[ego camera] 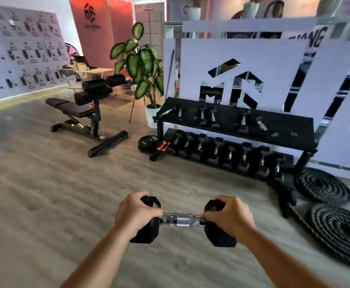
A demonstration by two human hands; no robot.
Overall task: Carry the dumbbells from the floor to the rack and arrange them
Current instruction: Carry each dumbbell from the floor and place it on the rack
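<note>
Left hand (135, 215) and right hand (230, 216) each wrapped over 1 black head of hex dumbbell (181, 220), held above floor (45, 183), well short of 2-tier rack (238, 129) ahead.

Black hex dumbbell (182, 220), chrome handle, level, aloft before two-tier rack (238, 123).

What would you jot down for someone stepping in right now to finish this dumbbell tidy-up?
Left hand: grip closed over the left head of the dumbbell.
Right hand: grip closed over its right head.
The dumbbell is carried level, chrome handle bare between the hands, short of the rack.
Done: the lower shelf is full; the upper holds several dumbbells, some askew.
Left: walk to the rack, set this one on the upper shelf, straighten the crooked ones. The small orange dumbbells lie on the floor by the rack's left end.
</note>
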